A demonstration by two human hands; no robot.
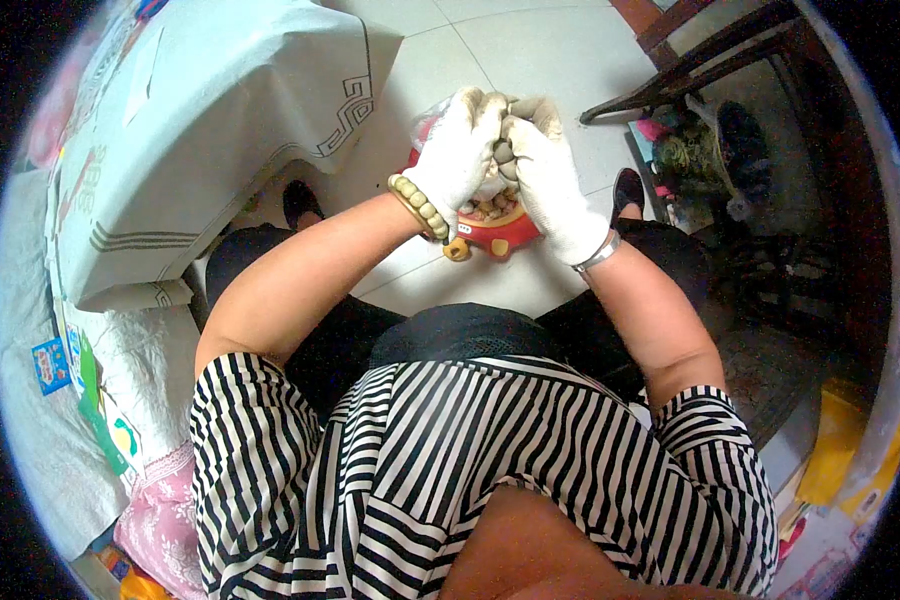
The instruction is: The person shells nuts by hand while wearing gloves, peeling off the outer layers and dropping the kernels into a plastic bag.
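Observation:
My left hand and my right hand wear white knit gloves with soiled fingertips. They meet at the fingers above a red container on the floor. Both are closed, fingers bent and pressed together. Something small may be between the fingertips, but the gloves hide it. Small pale brown pieces, nut-like in look, lie in the container below. A beaded bracelet circles my left wrist and a silver band my right.
A cloth-covered table stands to the left, its cover hanging down. Dark wooden furniture and a cluttered low shelf are on the right. Pale floor tiles stretch ahead. My shoes flank the container.

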